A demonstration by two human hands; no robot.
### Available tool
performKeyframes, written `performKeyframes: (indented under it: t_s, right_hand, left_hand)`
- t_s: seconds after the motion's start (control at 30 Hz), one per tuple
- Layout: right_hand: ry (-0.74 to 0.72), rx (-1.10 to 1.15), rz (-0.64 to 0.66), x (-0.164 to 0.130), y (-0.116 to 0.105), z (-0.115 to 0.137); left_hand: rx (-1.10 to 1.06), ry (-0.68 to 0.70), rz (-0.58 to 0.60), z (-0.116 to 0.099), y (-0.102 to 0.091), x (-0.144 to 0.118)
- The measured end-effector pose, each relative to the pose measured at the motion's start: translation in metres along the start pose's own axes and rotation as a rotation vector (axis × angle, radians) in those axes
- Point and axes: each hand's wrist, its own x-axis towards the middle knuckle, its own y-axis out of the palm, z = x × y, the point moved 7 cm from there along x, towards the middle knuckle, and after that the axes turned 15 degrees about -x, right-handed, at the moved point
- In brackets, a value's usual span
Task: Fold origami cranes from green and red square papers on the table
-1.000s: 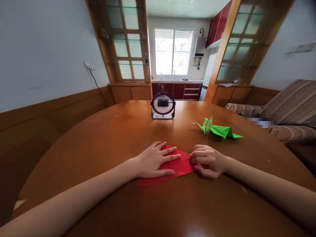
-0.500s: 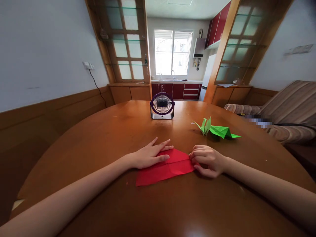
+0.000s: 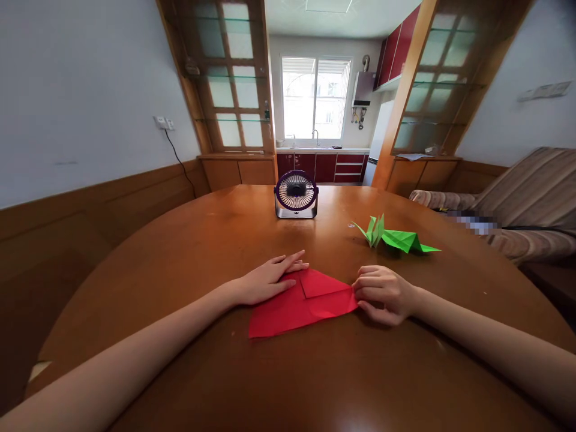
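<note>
A red sheet of paper (image 3: 310, 303) lies on the table before me, with its far edge folded over into a triangular flap that narrows to a point at the right. My left hand (image 3: 272, 279) rests flat over the paper's far left part, fingers stretched out. At the right tip, my right hand (image 3: 382, 294) has its fingers curled and pinches the paper's pointed end. Part of the fold's left side is hidden under my left hand.
Beyond my right hand a green folded-paper figure (image 3: 400, 239) stands on the wooden table (image 3: 202, 240). Farther back is a small purple desk fan (image 3: 296, 193). A striped armchair (image 3: 531, 198) stands to the right of the table.
My left hand has slid a little to the left, baring more of the folded flap. My right hand has shifted slightly right, at the paper's tip.
</note>
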Motion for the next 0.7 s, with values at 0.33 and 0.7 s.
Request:
performKeyframes:
  t_s: [0.33, 0.7]
  right_hand:
    - [0.121, -0.014, -0.115, 0.013, -0.007, -0.012]
    - [0.131, 0.179, 0.281, 0.046, 0.043, -0.014]
  left_hand:
    - [0.297, 0.048, -0.139, -0.011, 0.006, -0.004]
    - [0.322, -0.173, 0.055, 0.009, 0.008, -0.011]
